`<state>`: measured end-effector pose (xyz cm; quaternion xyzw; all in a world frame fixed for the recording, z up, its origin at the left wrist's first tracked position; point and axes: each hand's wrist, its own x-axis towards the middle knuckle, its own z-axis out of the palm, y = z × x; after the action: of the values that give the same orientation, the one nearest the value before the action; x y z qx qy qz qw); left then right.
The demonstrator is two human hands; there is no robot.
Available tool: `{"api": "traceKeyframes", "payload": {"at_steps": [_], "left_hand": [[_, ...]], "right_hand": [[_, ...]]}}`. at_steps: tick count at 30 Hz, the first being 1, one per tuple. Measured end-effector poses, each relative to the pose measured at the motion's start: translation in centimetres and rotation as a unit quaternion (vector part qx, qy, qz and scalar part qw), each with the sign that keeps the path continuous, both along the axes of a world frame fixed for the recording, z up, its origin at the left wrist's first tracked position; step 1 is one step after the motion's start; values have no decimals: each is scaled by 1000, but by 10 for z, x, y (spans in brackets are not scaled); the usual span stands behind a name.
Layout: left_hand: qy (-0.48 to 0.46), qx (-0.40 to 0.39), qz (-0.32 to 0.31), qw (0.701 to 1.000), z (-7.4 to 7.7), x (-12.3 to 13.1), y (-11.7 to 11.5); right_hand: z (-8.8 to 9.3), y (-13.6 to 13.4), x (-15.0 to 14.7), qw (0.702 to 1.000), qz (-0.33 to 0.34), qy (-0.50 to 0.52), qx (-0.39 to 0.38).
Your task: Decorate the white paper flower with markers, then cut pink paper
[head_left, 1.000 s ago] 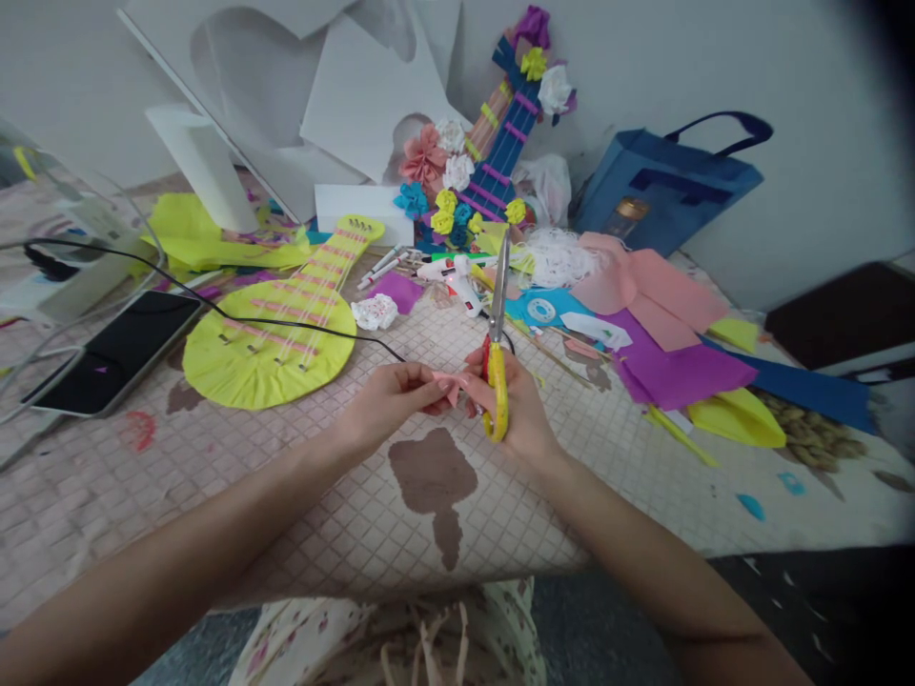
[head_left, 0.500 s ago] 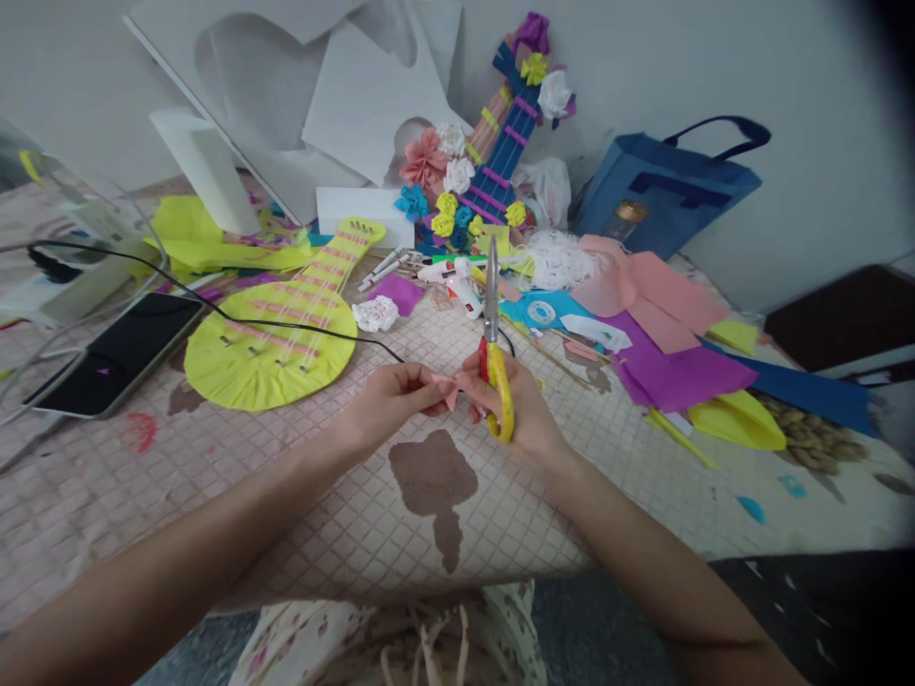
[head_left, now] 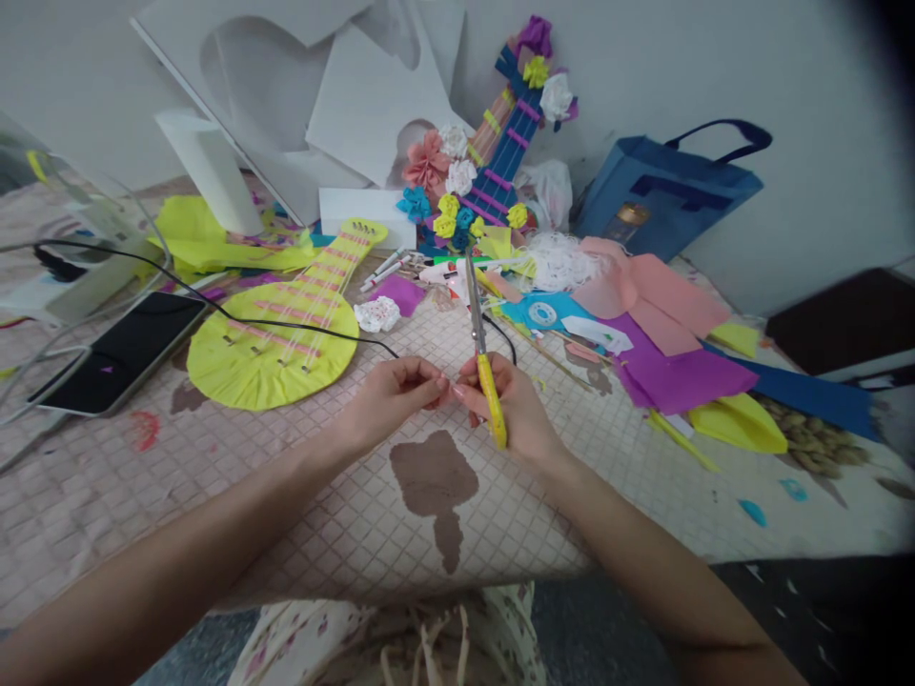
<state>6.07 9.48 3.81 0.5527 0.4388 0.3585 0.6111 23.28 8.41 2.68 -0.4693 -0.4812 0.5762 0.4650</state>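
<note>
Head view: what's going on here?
A person's right hand holds yellow-handled scissors, blades pointing away from the body. Its fingertips meet those of the left hand above the table; anything between them is too small to make out. A yellow guitar-shaped piece lies to the left.

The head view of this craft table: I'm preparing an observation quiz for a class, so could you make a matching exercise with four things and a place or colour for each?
Things
1. Scissors
2. Round-bodied banjo model
3. Smartphone
4. Tote bag

Places, colours and states
A. Dark screen facing up, at the left
B. Blue, at the back right
C. Held in the right hand
D. Yellow, left of the scissors

Right pairs: 1-C, 2-D, 3-A, 4-B
</note>
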Motion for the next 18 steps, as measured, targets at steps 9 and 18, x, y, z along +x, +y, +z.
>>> {"api": "traceKeyframes", "payload": {"at_steps": [9,18], "left_hand": [[4,9,-13,1000,-6,-2,3],[-7,-35,13,999,-3,-3,4]], "right_hand": [[-4,0,1,1000,17,-6,-4],[-1,-3,-3,999,22,-13,-27]]}}
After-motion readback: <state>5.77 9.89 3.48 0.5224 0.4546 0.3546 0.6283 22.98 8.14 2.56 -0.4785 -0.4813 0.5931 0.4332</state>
